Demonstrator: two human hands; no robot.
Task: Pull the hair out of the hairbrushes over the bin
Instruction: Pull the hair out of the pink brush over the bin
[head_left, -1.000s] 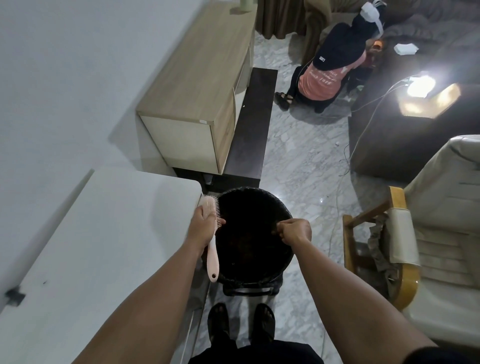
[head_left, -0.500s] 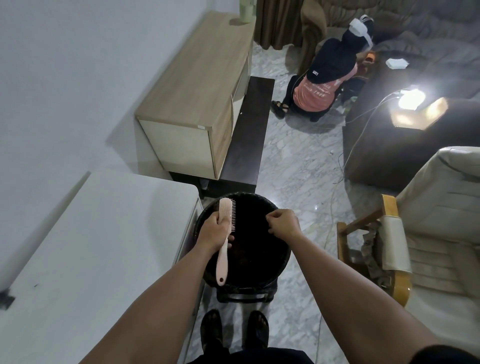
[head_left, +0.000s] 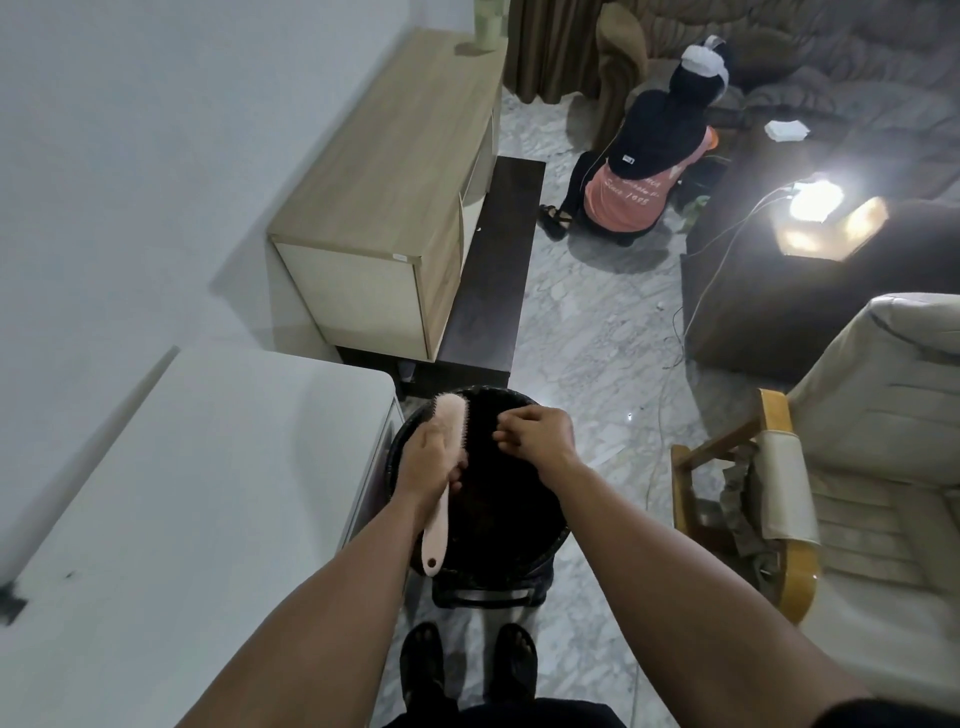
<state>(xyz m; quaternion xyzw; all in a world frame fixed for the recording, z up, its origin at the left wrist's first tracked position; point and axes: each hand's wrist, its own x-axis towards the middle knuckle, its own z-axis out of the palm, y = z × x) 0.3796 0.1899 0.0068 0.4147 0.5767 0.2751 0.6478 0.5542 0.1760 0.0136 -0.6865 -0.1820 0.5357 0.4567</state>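
Two hands are held over the open black bin (head_left: 483, 525), which stands on the marble floor (head_left: 587, 343) just beside the white table (head_left: 197, 493). The left hand (head_left: 428, 460) is closed around the pink hairbrush (head_left: 441, 483) at its neck, bristles facing right and handle pointing toward the person. The right hand (head_left: 537, 436), fingertips pinched together, sits just beside the bristles; whether it holds hair cannot be told.

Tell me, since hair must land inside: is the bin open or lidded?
Open. The bin shows its round rim and dark inside, with no lid; the brush and both hands are over it.
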